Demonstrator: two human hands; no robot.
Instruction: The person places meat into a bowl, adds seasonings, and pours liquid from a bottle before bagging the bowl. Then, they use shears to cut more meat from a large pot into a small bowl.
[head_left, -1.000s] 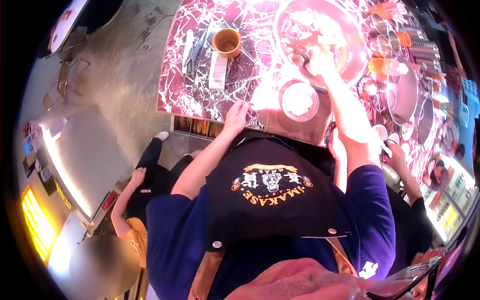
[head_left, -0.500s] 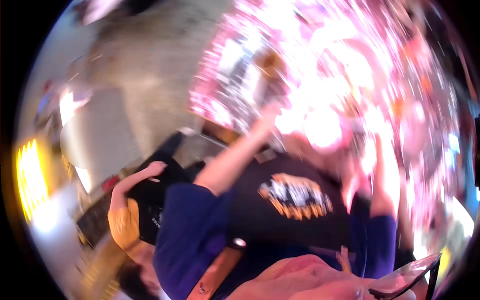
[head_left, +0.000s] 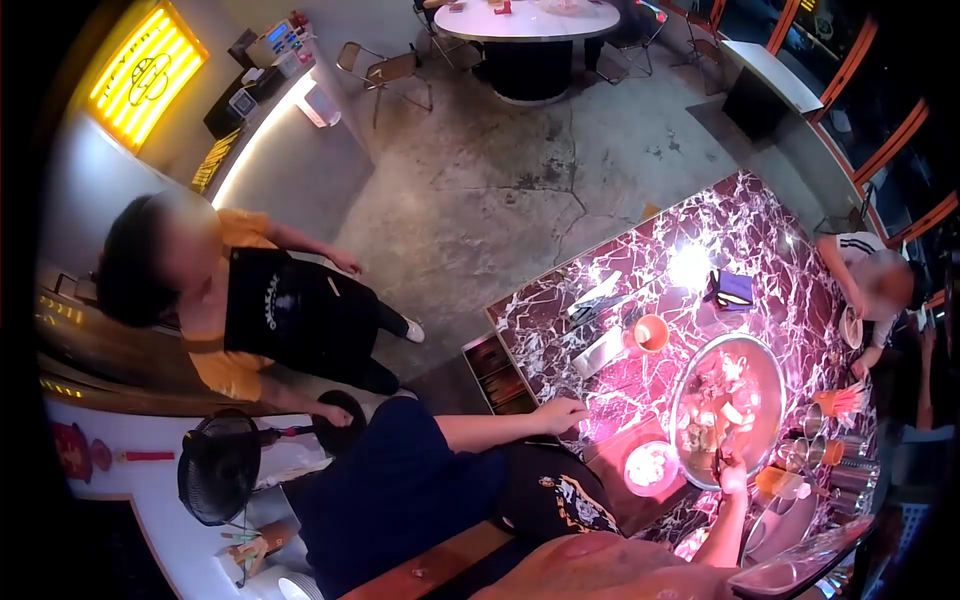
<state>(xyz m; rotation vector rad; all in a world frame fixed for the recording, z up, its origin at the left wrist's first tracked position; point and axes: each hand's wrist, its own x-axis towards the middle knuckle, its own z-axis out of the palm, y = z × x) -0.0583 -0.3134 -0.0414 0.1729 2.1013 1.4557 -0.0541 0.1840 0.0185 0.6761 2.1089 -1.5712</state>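
Note:
Resting near the edge of the marbled table, my left hand (head_left: 562, 415) has its fingers curled together; whatever they hold, if anything, is too small to make out. My right hand (head_left: 735, 474) is at the near rim of a large metal bowl (head_left: 777, 385), closed around a thin dark utensil (head_left: 717, 466) that points into it. Pale, wet-looking pieces of food (head_left: 735, 415) lie in this bowl. Between my hands stands a small white bowl (head_left: 650, 469) of whitish chunks. Farther back is an orange cup (head_left: 651, 333).
The marbled table (head_left: 540, 310) also bears a dark blue pouch (head_left: 733, 290), metal cups (head_left: 852, 475) and a container of pinkish sticks (head_left: 840, 403). A person in an apron (head_left: 290, 300) stands at left beside a black fan (head_left: 218, 465). Another person (head_left: 855, 270) is at the table's far right.
My view has swung up and away from my body, and the blur is gone. My right hand now shows at the metal bowl with the utensil; my left hand shows curled.

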